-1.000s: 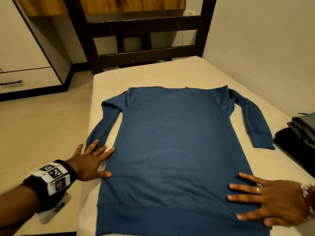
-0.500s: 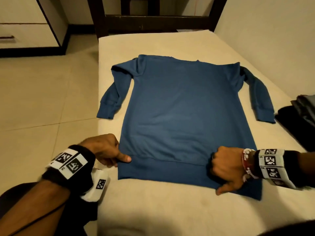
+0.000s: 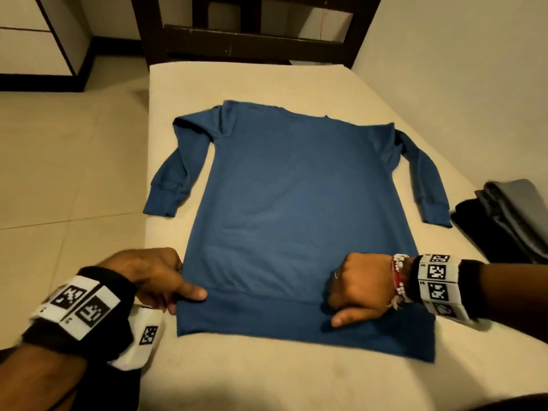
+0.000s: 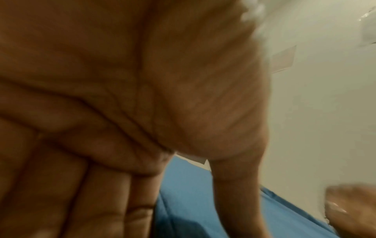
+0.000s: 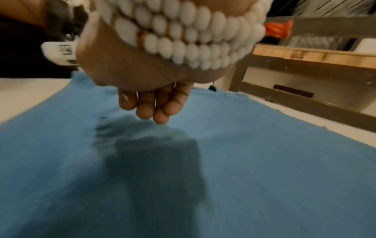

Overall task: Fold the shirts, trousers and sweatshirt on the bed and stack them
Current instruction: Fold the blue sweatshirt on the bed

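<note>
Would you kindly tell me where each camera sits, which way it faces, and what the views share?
Head: worn high, looking down the cream mattress at the flat blue long-sleeved sweatshirt; left hand and right hand show.
Left wrist: under the palm, along the fingers toward the wall.
Right wrist: along curled fingers toward the dark wooden bed frame.
All three share the sweatshirt.

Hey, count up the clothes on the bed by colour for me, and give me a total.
Blue: 1, the sweatshirt spread flat, both hands at its hem.
Grey: 1, a folded garment at the right edge of the bed.
Black: 1, a folded garment under the grey one.
Total: 3 in view; the pile runs out of frame, so it may hold more.
</note>
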